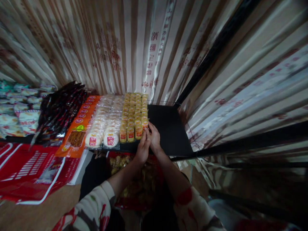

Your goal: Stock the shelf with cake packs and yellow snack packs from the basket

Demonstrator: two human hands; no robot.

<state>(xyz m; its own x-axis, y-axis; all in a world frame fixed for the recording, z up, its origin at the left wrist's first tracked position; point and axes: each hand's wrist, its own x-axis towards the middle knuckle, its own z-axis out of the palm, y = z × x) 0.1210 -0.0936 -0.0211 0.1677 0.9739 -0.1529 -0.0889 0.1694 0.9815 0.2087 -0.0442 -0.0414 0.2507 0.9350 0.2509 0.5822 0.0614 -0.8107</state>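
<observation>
Small yellow snack packets with red labels [130, 133] stand in tight columns on a black shelf. My left hand [142, 148] is at the front of the rightmost column, its fingers closed and pointing up against a yellow snack packet [145, 124]. Against the right side of that same packet, my right hand [154, 136] has its fingers closed round it. Both hands almost touch each other, and they hide the packet's lower part. Below my forearms, a red basket [130, 205] holds many more yellow packets, dimly lit.
Left of the columns lie clear-wrapped round white crackers [111, 140], an orange snack bag [75, 136], dark shiny packets [62, 109] and white snack bags [29, 120]. Red bags [31, 173] hang below. The black shelf [168, 131] extends rightward to a black post [204, 64] before patterned curtains [134, 48].
</observation>
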